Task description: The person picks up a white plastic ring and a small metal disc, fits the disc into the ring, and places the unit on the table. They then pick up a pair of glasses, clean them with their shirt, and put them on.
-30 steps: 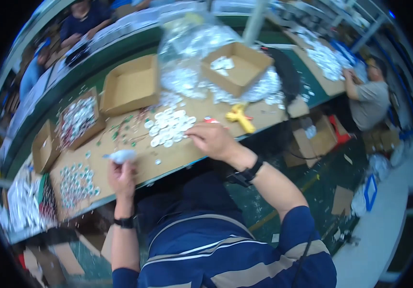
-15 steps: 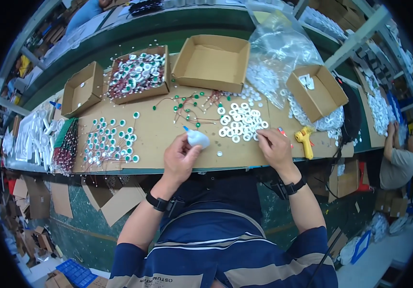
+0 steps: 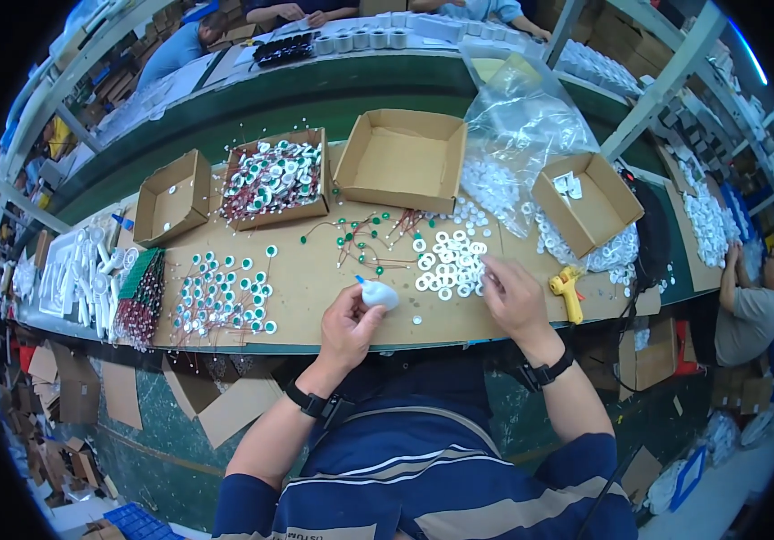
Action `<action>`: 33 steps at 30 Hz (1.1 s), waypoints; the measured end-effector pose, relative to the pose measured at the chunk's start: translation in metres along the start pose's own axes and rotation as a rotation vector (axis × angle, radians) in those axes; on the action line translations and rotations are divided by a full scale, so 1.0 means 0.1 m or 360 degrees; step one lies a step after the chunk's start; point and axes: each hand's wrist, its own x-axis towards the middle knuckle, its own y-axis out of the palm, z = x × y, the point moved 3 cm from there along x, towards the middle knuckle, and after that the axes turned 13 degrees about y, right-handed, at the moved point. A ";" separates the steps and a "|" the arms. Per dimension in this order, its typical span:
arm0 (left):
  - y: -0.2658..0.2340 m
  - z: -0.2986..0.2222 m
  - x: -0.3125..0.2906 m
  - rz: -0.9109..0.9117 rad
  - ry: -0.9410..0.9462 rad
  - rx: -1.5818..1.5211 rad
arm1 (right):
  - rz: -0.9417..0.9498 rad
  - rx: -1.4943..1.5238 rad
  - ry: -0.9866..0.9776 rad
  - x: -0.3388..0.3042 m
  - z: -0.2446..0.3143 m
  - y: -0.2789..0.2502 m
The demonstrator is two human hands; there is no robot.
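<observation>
Left hand [image 3: 348, 326] clamped on small white bottle [image 3: 378, 294] w/ blue tip; right hand [image 3: 515, 295] fingers pinched together at edge of white ring pile [image 3: 445, 263].

Bottle sits just left of ring pile, near front edge of counter [image 3: 315, 279], tip pointing up-left. Can't tell if right hand actually has a ring. Behind pile: red/green wired parts [image 3: 364, 238], then empty cardboard box [image 3: 402, 160]. Right of pile: yellow tool [image 3: 568, 292], and a box w/ few white pieces [image 3: 585, 200]. Far left of pile: rows of green-centred rings [image 3: 220, 292]. Risks, prob: squeezing bottle too hard → drips on counter; sleeve/wrist sweeping loose rings off front edge; snagging wires.
</observation>
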 end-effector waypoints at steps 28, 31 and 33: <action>0.01 0.00 0.05 -0.0073 0.0059 -0.0073 | -0.0686 -0.0716 0.0008 1.11 -0.62 -1.59; 0.02 0.02 0.07 -0.0067 0.0072 -0.0061 | -0.0589 -0.0938 0.0231 1.13 -1.05 -1.85; 0.03 0.00 0.07 -0.0060 0.0082 -0.0062 | -0.0509 -0.1097 0.0364 1.14 -1.20 -1.89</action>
